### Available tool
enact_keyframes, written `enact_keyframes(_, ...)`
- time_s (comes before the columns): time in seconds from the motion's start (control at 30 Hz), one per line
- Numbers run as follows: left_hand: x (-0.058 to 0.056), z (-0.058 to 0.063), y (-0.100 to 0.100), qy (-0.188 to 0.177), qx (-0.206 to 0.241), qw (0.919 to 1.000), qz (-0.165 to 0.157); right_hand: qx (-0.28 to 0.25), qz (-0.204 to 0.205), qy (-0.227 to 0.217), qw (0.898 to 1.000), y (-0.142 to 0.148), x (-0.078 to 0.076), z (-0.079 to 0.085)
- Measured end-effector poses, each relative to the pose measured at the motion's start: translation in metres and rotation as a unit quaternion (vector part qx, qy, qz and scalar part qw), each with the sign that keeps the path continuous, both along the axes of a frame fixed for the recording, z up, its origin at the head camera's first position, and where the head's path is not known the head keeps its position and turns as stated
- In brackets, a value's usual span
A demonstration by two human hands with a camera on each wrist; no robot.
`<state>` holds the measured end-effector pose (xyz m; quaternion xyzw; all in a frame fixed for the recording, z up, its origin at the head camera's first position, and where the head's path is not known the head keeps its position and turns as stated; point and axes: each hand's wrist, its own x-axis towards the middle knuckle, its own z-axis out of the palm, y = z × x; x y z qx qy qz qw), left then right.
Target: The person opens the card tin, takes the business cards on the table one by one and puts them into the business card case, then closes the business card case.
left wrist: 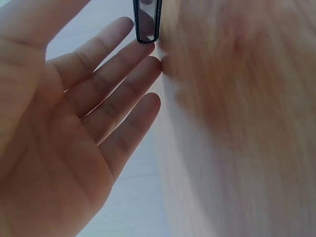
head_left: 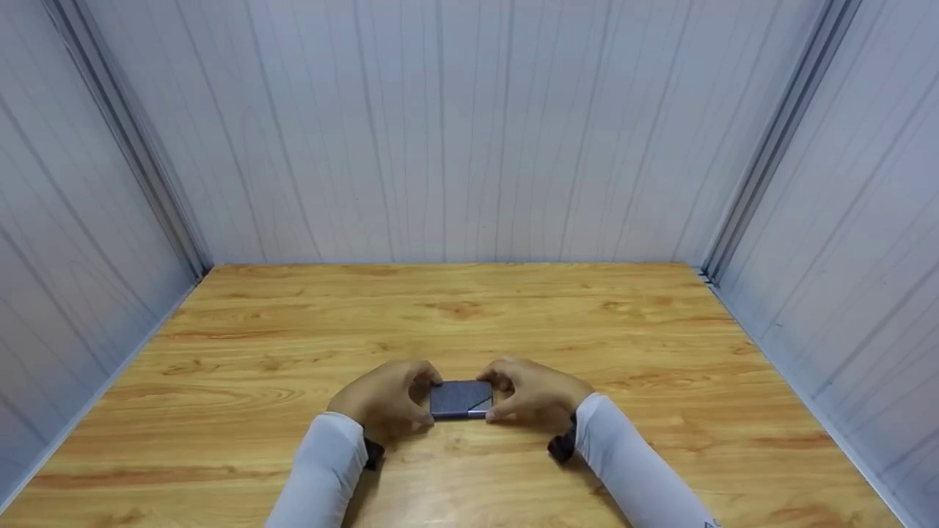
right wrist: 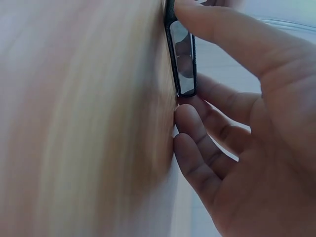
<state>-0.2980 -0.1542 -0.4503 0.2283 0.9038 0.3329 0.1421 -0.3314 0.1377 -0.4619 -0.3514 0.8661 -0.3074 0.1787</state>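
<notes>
A small flat dark grey case, like a business card case (head_left: 456, 398), lies on the wooden table between both hands. A diagonal line and a shiny metal corner mark its right side. My left hand (head_left: 385, 396) holds its left end between thumb and fingers. At the opposite end, my right hand (head_left: 541, 390) pinches it the same way. The left wrist view shows the case's mirror-like end with black edges (left wrist: 147, 22) near the fingertips; the thumb's tip is out of frame. In the right wrist view, the thumb and fingers of the right hand (right wrist: 256, 128) meet the shiny end.
The wood-grain table (head_left: 455, 315) stretches around the hands. White panel walls (head_left: 469, 132) stand at its back and both sides, with metal posts (head_left: 785, 139) in the rear corners. Dark bands (head_left: 563, 446) sit at the wrists, by white sleeves (head_left: 638, 462).
</notes>
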Motion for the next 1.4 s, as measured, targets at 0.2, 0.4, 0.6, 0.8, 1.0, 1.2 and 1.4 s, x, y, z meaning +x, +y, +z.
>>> enact_keyframes(0.2,0.0,0.001,0.007,0.016,-0.001,0.9998,-0.011,0.007,-0.007,-0.016,1.0,0.004,0.002,0.004)
enact_keyframes(0.4,0.002,0.001,0.019,0.04,-0.002,0.9984,-0.04,0.021,-0.001,-0.03,0.999,0.013,-0.001,0.009)
enact_keyframes(0.6,0.003,0.0,0.031,0.064,-0.022,0.996,-0.058,0.028,-0.006,-0.065,0.997,0.023,-0.002,0.015)
enact_keyframes(0.8,0.007,0.0,0.04,0.069,-0.029,0.9954,-0.059,0.04,-0.011,-0.082,0.996,0.029,-0.001,0.02)
enact_keyframes(1.0,0.01,-0.002,0.047,0.07,-0.037,0.9953,-0.056,0.048,-0.017,-0.089,0.995,0.034,-0.001,0.022)
enact_keyframes(1.2,0.012,-0.003,0.052,0.073,-0.039,0.9951,-0.055,0.055,-0.019,-0.093,0.994,0.039,-0.002,0.022)
enact_keyframes(1.4,0.012,-0.003,0.052,0.081,-0.046,0.9939,-0.058,0.048,-0.009,-0.089,0.995,0.041,-0.003,0.022)
